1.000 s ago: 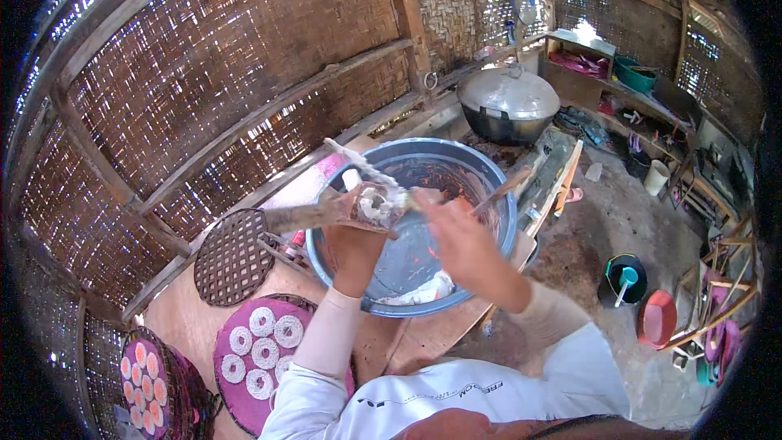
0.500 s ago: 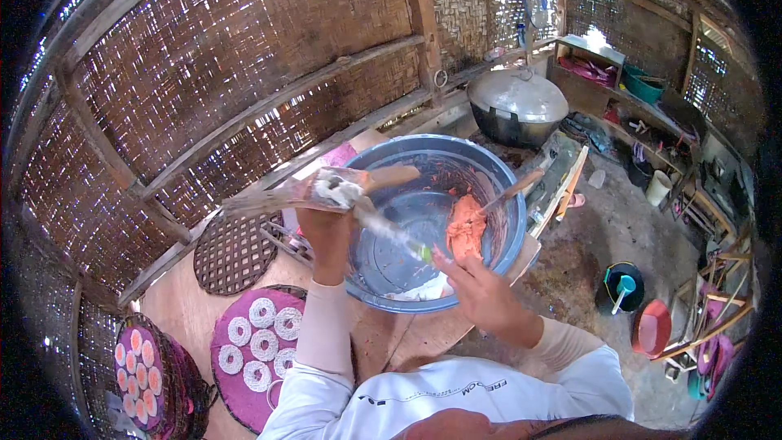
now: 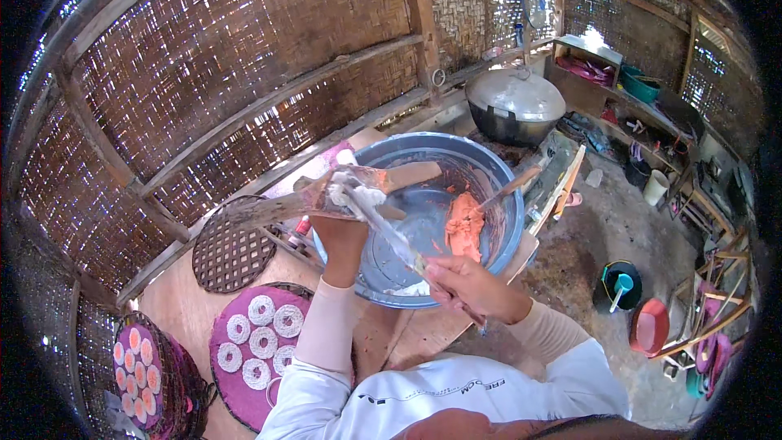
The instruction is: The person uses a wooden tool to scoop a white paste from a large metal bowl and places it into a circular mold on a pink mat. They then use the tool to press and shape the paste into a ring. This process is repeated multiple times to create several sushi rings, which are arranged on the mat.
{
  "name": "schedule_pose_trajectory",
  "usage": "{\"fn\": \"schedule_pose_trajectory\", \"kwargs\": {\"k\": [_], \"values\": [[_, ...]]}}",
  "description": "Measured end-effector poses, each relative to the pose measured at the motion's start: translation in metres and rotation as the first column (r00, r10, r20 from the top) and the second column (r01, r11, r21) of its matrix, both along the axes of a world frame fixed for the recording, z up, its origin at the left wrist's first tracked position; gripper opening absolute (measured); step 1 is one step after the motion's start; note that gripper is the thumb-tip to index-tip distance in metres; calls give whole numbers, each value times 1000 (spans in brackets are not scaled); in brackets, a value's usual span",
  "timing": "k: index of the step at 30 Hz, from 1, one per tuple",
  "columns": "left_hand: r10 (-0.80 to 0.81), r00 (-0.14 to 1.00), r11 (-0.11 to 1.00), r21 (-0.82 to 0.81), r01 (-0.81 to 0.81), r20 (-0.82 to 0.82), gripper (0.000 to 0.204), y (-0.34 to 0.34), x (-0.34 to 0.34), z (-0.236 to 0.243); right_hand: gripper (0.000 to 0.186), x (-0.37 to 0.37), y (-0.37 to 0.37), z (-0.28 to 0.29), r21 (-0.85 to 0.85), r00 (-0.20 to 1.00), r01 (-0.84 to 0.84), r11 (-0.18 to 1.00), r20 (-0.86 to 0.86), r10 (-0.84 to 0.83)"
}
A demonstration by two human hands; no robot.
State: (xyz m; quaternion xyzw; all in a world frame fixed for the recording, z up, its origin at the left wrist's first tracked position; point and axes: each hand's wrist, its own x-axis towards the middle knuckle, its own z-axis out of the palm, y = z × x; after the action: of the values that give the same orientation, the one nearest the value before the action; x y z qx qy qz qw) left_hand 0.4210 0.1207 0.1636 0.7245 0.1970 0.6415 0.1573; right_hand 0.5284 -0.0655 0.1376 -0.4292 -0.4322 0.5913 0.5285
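My left hand (image 3: 340, 240) is closed from below around a long wooden tool (image 3: 265, 212) with tapering ends; its fingers are partly hidden. A lump of white dough (image 3: 366, 194) sits in the tool's middle. My right hand (image 3: 472, 287) grips a flat spatula (image 3: 395, 243) smeared white, its far end touching that dough. Both hands are over the near left part of a big blue-grey basin (image 3: 419, 224). Inside the basin, orange dough (image 3: 464, 228) lies at the right with a wooden stick (image 3: 513, 186) standing slanted in it. Some white dough (image 3: 411, 288) clings near the front rim.
A purple round tray (image 3: 236, 395) with several white dough rings is at my left. Beyond it lies a brown lattice mat (image 3: 232, 253). Far left stands a stack (image 3: 175, 375) topped with pink-and-white rounds. A lidded pot (image 3: 517, 102) is behind the basin; a dark bucket (image 3: 607, 297) stands right.
My right hand has closed more around the spatula and moved slightly down. The spatula's far end now lies on the white dough. The wooden tool has shifted a little to the right.
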Motion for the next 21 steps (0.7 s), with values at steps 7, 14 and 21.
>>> {"fn": "schedule_pose_trajectory", "kwargs": {"k": [7, 14, 21], "values": [[-173, 960, 968, -142, 207, 220, 40, 23, -2, -13, 27, 17, -33, -12, 135, 896, 274, 952, 324, -304], [121, 993, 992, 23, -121, -2, 35, 1, 7, 0, 26, 17, -8, 7, 703, 228, 273, 656, 616, -754], [-128, 934, 944, -249, 218, 333, 33, 17, 8, -19, 25, 2, -23, 13, 558, 456, 272, 784, 643, -615]]}}
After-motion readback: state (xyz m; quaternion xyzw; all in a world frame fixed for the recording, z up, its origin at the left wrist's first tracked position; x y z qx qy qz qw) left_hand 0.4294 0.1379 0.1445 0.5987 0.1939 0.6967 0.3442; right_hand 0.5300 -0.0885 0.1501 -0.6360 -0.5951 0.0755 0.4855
